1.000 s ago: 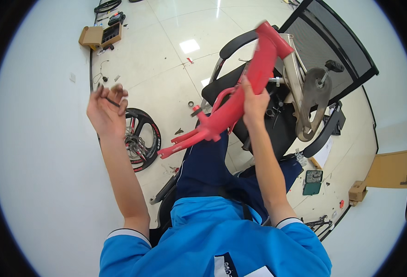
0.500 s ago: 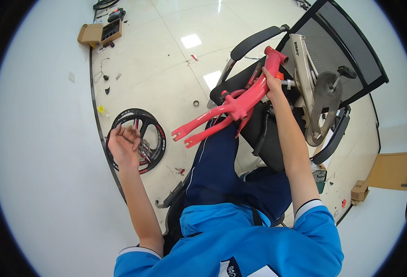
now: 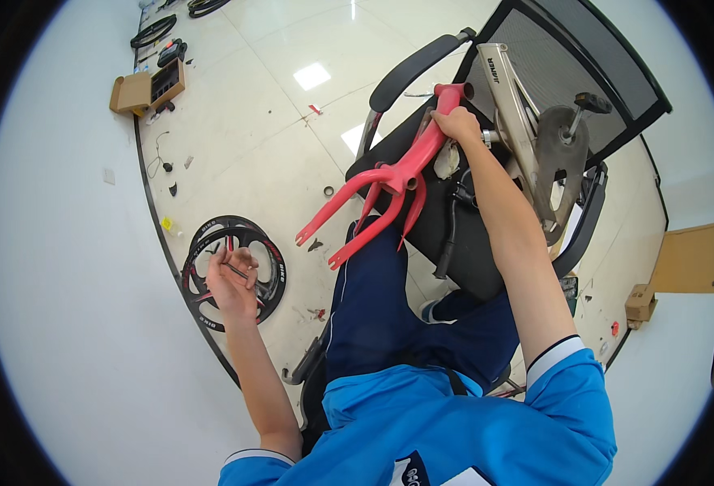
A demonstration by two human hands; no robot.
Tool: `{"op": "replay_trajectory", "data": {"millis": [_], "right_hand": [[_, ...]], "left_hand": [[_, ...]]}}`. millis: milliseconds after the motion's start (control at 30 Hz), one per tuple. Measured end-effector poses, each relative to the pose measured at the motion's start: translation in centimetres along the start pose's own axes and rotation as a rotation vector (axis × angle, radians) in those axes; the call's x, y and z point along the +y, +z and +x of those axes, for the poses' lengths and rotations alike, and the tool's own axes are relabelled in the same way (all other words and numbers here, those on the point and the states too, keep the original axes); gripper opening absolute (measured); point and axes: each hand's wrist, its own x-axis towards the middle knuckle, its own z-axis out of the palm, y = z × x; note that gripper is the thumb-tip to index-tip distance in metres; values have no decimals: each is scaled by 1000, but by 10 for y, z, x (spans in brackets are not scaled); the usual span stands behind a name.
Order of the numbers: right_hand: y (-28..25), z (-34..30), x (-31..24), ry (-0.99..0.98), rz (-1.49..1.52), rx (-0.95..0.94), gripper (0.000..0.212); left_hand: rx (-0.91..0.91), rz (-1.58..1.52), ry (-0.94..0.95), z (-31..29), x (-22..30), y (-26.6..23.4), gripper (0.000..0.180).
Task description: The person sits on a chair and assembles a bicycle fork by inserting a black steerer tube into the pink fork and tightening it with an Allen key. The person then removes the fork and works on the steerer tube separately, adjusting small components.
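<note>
Clock as in the head view, 12 at top; right hand [image 3: 458, 125] is wrapped round the upper tube of the pink-red metal bicycle frame with forked ends [image 3: 409, 166], at 1 o'clock of centre, above the black padded office chair with mesh back [image 3: 604, 85]; can't tell if the frame also rests on the seat; left hand [image 3: 234, 287], at 8 o'clock, palm up, fingers curled on a slim dark rod-like piece [image 3: 237, 270].

Risks, my read: one-handed grip near the top end, long forks hanging out toward 8; frame could pivot in the palm and knock the navy-trousered left leg [image 3: 373, 300]; forks swinging toward 5 could drag the black bent tube [image 3: 452, 227] off the seat; head-tube end is near the silver-grey metal frame section with crank and pedal [image 3: 507, 97] at 2 o'clock, so a careless twist chips paint or tips that section; left-hand piece looks loosely held; if the fingers relax it could drop by the black spoked wheels [image 3: 272, 271] and get lost among floor scraps [image 3: 316, 314].
</note>
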Motion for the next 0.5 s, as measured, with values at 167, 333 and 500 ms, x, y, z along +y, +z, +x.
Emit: {"op": "replay_trajectory", "data": {"millis": [167,333,500], "right_hand": [[3,2,13,-19,-15,67,80],[-18,-72,9,-189,209,285,65],[21,-253,66,-489,863,-49,21]], "left_hand": [[-26,49,-30,-5,-13,4,23],[-112,-9,-78,-31,-18,30,30],[-335,208,-52,-43,-70,60,49]]}}
